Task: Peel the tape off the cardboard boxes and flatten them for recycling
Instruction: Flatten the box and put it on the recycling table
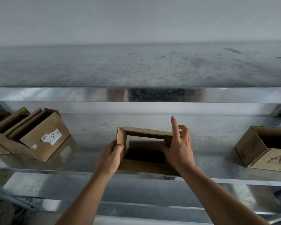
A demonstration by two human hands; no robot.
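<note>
Small open cardboard box (144, 135) sits on metal shelf (88, 159), between two other boxes. Left hand (110, 158) grips its left wall; right hand (178, 150) holds right wall, index finger raised. Likely light, thin-walled, collapses easily; take hold at opposite corners.

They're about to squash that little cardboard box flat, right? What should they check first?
1. Left hand grips the left wall of the small open brown cardboard box: ok.
2. Right hand holds its right wall, index finger lifted: ok.
3. All tape peeled off: cannot tell.
4. Top of the box open: ok.
5. Neighbours on the shiny metal shelf, the brown box with a white label and the printed brown box, stand apart from it: ok.
</note>
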